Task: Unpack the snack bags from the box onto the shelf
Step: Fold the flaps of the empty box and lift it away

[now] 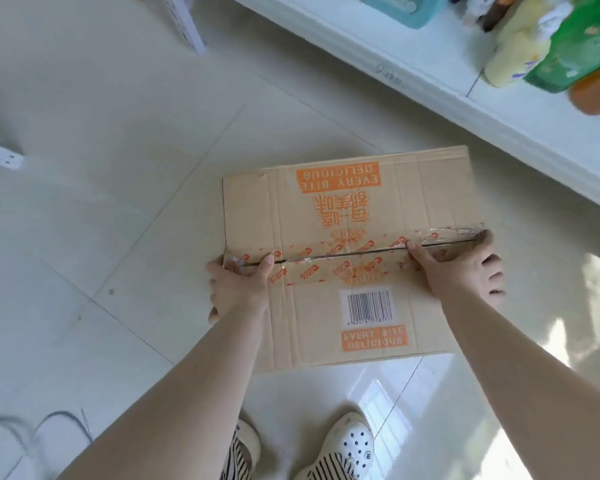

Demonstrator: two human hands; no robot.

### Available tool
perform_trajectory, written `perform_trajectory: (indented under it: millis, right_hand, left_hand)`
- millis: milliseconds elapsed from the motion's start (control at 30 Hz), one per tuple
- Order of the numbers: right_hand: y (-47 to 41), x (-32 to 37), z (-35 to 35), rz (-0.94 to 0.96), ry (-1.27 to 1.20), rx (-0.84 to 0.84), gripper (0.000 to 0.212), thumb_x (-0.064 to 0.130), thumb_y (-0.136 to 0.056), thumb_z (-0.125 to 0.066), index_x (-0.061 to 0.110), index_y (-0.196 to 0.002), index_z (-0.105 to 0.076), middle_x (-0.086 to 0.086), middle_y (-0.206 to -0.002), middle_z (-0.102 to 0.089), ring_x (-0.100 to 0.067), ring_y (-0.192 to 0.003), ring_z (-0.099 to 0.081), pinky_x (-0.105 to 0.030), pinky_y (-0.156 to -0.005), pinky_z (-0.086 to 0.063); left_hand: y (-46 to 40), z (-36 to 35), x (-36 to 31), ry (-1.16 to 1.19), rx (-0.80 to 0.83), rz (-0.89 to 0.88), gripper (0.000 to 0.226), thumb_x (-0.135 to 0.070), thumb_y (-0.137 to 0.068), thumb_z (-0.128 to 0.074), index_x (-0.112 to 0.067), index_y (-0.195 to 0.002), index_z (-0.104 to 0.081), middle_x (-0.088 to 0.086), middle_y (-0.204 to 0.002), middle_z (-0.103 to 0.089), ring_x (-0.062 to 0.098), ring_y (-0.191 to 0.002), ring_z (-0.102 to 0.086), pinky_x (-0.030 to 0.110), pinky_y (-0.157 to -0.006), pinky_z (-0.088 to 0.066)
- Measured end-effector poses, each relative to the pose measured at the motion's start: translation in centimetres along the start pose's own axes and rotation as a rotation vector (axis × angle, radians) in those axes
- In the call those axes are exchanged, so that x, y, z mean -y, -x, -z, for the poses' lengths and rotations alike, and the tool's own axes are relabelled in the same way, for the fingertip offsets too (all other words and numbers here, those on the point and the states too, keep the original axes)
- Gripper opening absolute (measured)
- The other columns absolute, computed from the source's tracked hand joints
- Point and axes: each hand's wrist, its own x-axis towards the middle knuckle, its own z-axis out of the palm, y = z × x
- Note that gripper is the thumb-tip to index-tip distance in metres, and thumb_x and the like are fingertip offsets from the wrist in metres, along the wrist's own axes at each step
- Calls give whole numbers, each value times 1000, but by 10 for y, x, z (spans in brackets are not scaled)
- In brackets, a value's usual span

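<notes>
the tiled floor (125,188) filled most of the view, pale and glossy, with light patches reflected near the lower right. a white shelf (440,95) ran diagonally across the upper right, and on it stood a teal container (406,8), a yellow bottle (515,53), a green bottle (575,46) and an orange one (594,91), all blurred. the cardboard box (347,258) sat on the floor just in front of the shelf, its top flaps closed, with orange print, a barcode label and torn printed tape along the centre seam, where a thin dark slit showed. no snack bags could be seen; the inside of the box was hidden.

the left hand (238,289) gripped the box at the left end of the seam, thumb laid on top by the slit and fingers curled round the side edge. the right hand (461,268) held the right end, thumb stretched along the seam and fingers wrapped over the box's right edge. below, two white perforated clogs (347,445) and striped trouser legs showed on the floor, and a grey cable (39,427) lay at lower left.
</notes>
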Motion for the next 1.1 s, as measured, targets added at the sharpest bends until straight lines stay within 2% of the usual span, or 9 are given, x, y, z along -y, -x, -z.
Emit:
perform_trajectory:
  millis: [67,367,533,767,867,967,1100]
  right_hand:
    - [7,31,-13,53,39,-4,128,82,-54,-69,30,-152,-5,-14,-148,-29,-33,-139,-26,-49,-111,-18]
    - [69,163,-76,230,102,28,126,79,-58,-70,27,-152,-5,-15,-147,-28,-34,-138,-25,-54,-114,-15]
    - [101,225,-105,269,174,30,126,76,-60,-71,26,-153,-2,-17,-147,-28,-36,-137,-26,-57,-114,-15]
    - [133,317,-141,322,225,38,127,77,-59,-71,26,-152,-1,-18,-147,-28,-37,-138,-27,-56,-113,-18]
    - [149,363,-158,374,240,53,128,77,-59,-72,25,-152,-1,-19,-148,-27,-38,-138,-26,-56,-113,-17]
    - [164,410,-177,423,269,51,129,77,-59,-71,25,-153,1,-19,-147,-27,-38,-138,-26,-57,-115,-15]
    - [177,476,-202,512,298,42,128,78,-58,-71,25,-153,-2,-18,-144,-31,-36,-136,-29,-57,-114,-17]
  left_hand:
    - [-18,15,1,33,-45,41,67,-64,-58,-76,-35,-99,-32,-2,-112,-60,30,-104,-59,55,-97,-41]
    - [-117,100,-8,99,-167,169,65,-64,-62,-76,-35,-96,-29,-1,-115,-59,32,-108,-55,54,-98,-41]
    - [-159,139,-15,116,-205,217,63,-63,-63,-75,-37,-93,-27,-2,-112,-56,30,-108,-54,52,-98,-41]
    - [-225,187,-35,160,-212,288,65,-66,-60,-74,-41,-92,-23,-2,-115,-57,30,-108,-55,54,-96,-41]
    - [-255,208,-44,168,-231,321,63,-63,-65,-74,-36,-101,-30,-2,-116,-56,30,-111,-53,54,-98,-39]
    - [-287,228,-56,177,-267,352,71,-62,-66,-73,-28,-116,-35,2,-121,-56,33,-113,-51,54,-100,-38]
    - [-330,252,-76,220,-304,399,76,-60,-68,-74,-23,-122,-36,7,-126,-53,35,-119,-48,52,-104,-35]
